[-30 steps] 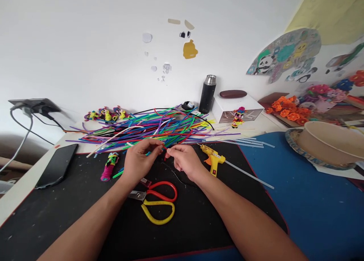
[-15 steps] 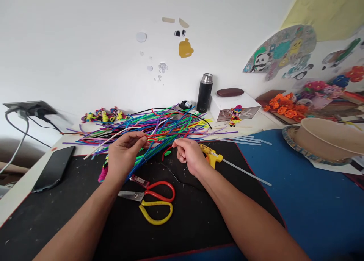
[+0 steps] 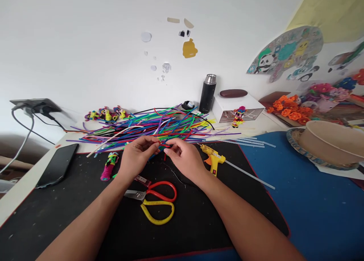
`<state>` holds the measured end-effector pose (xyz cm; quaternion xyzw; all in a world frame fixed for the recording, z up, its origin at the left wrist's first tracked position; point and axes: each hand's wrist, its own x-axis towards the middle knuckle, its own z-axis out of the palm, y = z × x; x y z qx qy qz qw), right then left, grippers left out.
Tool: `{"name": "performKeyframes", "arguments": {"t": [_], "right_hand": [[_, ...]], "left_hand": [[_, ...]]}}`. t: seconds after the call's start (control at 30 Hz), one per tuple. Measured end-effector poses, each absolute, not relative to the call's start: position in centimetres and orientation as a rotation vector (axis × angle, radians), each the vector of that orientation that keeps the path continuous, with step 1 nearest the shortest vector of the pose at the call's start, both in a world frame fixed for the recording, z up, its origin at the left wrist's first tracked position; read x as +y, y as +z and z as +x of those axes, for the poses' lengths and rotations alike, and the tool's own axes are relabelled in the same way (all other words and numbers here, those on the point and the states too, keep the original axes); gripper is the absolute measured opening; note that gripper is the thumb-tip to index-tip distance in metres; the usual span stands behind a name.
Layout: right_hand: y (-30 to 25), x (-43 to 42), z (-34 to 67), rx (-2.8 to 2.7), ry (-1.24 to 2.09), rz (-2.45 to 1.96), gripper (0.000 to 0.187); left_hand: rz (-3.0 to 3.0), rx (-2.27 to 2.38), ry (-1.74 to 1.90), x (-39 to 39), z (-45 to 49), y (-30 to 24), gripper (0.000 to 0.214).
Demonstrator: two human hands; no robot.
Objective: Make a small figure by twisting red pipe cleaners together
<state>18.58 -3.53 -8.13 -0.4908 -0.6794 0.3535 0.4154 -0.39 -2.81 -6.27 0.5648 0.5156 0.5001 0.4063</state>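
Both my hands meet above the black mat point(image 3: 204, 227), at the front of a heap of coloured pipe cleaners point(image 3: 148, 126). My left hand point(image 3: 138, 155) pinches a red pipe cleaner point(image 3: 164, 144) between thumb and fingers. Close against it, my right hand point(image 3: 186, 158) is closed in a pinch on the same red pipe cleaner. A short red end shows below the fingertips; the rest is mostly hidden. Under the hands lie scissors point(image 3: 157, 212) with one red and one yellow handle. A small pink and green pipe-cleaner figure point(image 3: 109, 167) lies left of my left hand.
A yellow glue gun point(image 3: 214, 159) with a glue stick lies right of my right hand. A phone point(image 3: 58, 165) is at the left. Behind stand a black flask point(image 3: 207, 94), a white box point(image 3: 241, 105) and small figures point(image 3: 108, 113). A round bowl point(image 3: 335, 141) sits at right.
My hands have come together from apart, the left moving right and the right slightly left. The red pipe cleaner between them is now mostly covered. The view has shifted a little.
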Motion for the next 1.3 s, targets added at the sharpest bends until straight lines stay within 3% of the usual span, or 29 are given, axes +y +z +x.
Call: {"name": "performKeyframes", "arguments": {"t": [0.1, 0.3, 0.5, 0.67, 0.93, 1.3], "right_hand": [[-7.8, -3.8, 18.6, -1.811, 0.746, -1.23, 0.011], [-7.3, -3.9, 19.0, -1.849, 0.675, -1.24, 0.016], [-7.7, -3.5, 18.9, -1.609, 0.885, -1.266, 0.021], [-8.1, -3.6, 18.6, -1.622, 1.057, -1.226, 0.021], [-7.7, -3.7, 18.7, -1.792, 0.86, -1.285, 0.017], [-7.6, -3.7, 18.9, -1.806, 0.878, -1.282, 0.023]], "left_hand": [[1.421, 1.295, 1.231, -2.8, -0.3, -6.2, 0.036], [1.415, 1.29, 1.207, -3.1, -0.1, -6.0, 0.041], [1.471, 1.253, 1.236, -3.6, 0.3, -6.1, 0.033], [1.377, 1.235, 1.219, -2.8, 0.0, -6.1, 0.038], [1.372, 1.145, 1.118, -2.7, -0.2, -6.4, 0.04], [1.349, 1.167, 1.142, -2.7, -0.3, -6.4, 0.045]]}}
